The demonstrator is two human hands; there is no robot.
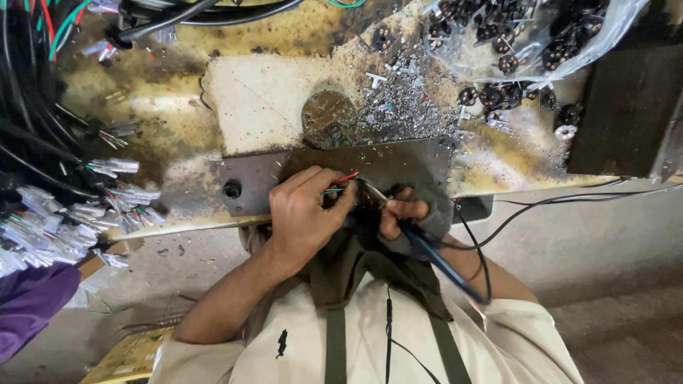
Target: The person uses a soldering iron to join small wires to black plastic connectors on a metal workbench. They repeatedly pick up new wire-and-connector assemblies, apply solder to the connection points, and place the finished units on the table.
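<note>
**Soldering at the bench's near edge**

At the near edge of the bench (284, 99), the left hand (306, 213) is curled narrow, its fingertips pinching thin red and green wires (340, 182) over a dark metal plate (299, 171). Just beside it, the right hand (416, 213), in a fingerless glove, is closed around a blue-handled soldering iron (427, 249), tip angled toward the wires. Both forearms come up from below, wrists bent inward. Along the left edge lie bundled cables with clear connectors (64, 220). At the far right corner, a clear plastic bag (526, 35) holds small black round parts, some spilled beside it.
</note>
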